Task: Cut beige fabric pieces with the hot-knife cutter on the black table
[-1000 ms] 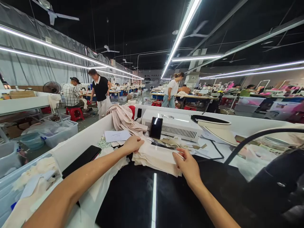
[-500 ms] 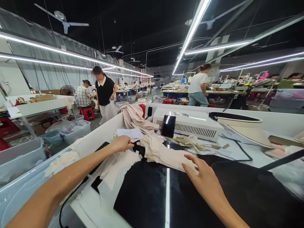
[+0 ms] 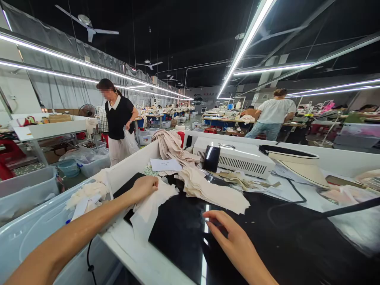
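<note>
My left hand [image 3: 145, 187] is closed over a loose pile of thin white fabric pieces [image 3: 154, 206], with its fingertips pinched at the top of the pile. Part of what it grips is hidden by the hand. Over the glossy black work surface [image 3: 178, 229], my right hand [image 3: 227, 233] hovers with thumb and fingers apart, holding nothing. Between and beyond the hands lies a fanned stack of cream fabric pieces [image 3: 212, 190]. A white paper slip [image 3: 165, 164] with writing rests behind my left hand.
Behind the stacks stand a white vented machine box [image 3: 234, 158], a dark phone [image 3: 211, 158] and draped pinkish fabric [image 3: 175, 148]. A cream visor [image 3: 297, 166] lies at right. Plastic bins [image 3: 26, 190] line the left. Two people stand beyond the table.
My right hand has drawn away from the cream stack toward me and left. My left hand has shifted left over the white pieces. Both people in the background have moved.
</note>
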Action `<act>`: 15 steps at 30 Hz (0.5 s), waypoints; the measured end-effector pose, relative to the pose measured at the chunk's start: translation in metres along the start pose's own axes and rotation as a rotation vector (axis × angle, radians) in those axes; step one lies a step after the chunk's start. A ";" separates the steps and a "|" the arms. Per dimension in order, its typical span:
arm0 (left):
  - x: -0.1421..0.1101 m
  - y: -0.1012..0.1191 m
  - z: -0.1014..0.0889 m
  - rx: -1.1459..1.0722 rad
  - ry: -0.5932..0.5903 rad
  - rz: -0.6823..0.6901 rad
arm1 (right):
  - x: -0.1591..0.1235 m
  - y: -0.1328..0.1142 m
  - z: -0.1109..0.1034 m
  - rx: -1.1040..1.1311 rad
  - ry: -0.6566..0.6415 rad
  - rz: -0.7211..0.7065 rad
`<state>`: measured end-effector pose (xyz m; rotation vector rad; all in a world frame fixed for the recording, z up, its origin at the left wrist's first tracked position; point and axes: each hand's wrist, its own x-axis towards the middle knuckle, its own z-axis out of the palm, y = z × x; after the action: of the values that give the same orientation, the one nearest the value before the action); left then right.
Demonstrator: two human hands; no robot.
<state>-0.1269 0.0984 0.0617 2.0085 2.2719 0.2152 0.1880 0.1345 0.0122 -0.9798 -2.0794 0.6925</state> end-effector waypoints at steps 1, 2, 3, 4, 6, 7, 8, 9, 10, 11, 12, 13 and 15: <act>-0.003 -0.001 -0.001 -0.005 0.030 0.015 | -0.002 -0.002 0.001 0.000 -0.020 -0.015; -0.005 -0.003 -0.001 -0.010 0.059 0.030 | -0.004 -0.004 0.001 0.001 -0.040 -0.028; -0.007 -0.004 -0.001 -0.013 0.085 0.045 | -0.006 -0.006 0.002 0.001 -0.059 -0.039; -0.008 -0.006 -0.001 -0.016 0.108 0.060 | -0.007 -0.008 0.003 0.001 -0.078 -0.046; -0.011 -0.008 -0.002 -0.023 0.147 0.097 | -0.008 -0.012 0.005 0.004 -0.116 -0.055; -0.013 -0.009 -0.003 -0.028 0.164 0.118 | -0.009 -0.015 0.006 0.008 -0.134 -0.059; -0.015 -0.008 -0.004 -0.036 0.180 0.143 | -0.009 -0.017 0.008 0.016 -0.149 -0.062; -0.018 -0.006 -0.005 -0.048 0.191 0.173 | -0.010 -0.019 0.010 0.029 -0.158 -0.063; -0.021 -0.003 -0.007 -0.065 0.199 0.207 | -0.010 -0.021 0.011 0.048 -0.160 -0.057; -0.026 0.001 -0.008 -0.084 0.203 0.243 | -0.010 -0.022 0.013 0.071 -0.150 -0.041; -0.032 0.008 -0.008 -0.105 0.202 0.282 | -0.010 -0.023 0.013 0.098 -0.131 -0.015; -0.039 0.015 -0.008 -0.136 0.195 0.325 | -0.010 -0.023 0.014 0.127 -0.106 0.016; -0.053 0.032 -0.006 -0.208 0.183 0.399 | -0.009 -0.022 0.013 0.195 -0.056 0.065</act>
<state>-0.0897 0.0490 0.0723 2.3851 1.8164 0.6610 0.1722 0.1130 0.0169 -0.9305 -1.9913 0.9467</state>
